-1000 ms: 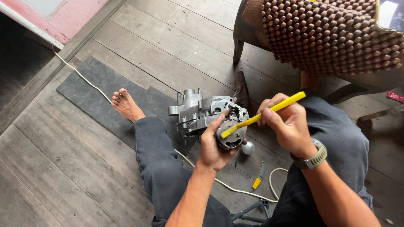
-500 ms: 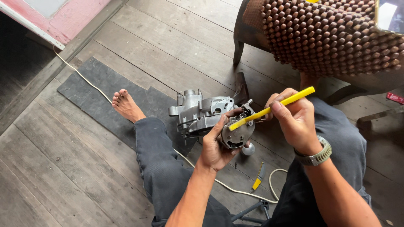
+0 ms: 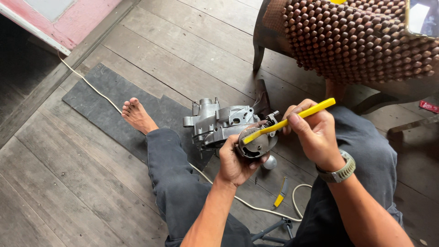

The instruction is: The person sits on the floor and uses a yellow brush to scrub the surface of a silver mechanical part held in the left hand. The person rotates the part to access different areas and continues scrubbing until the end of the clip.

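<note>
Two hands (image 3: pixel 274 146) on grey engine casing (image 3: pixel 219 126), yellow tool (image 3: pixel 292 120).

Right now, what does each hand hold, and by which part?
The left hand grips the metal casing at its round end. The right hand holds a yellow tool near its middle.

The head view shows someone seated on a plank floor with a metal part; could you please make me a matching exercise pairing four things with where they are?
Things:
1. yellow tool
2. grey metal housing
3. wristwatch
4. bare foot

Places:
A. on the dark mat
B. gripped in the right hand
C. steadied by the left hand
D. on the right wrist

Pairs: 1-B, 2-C, 3-D, 4-A
</note>
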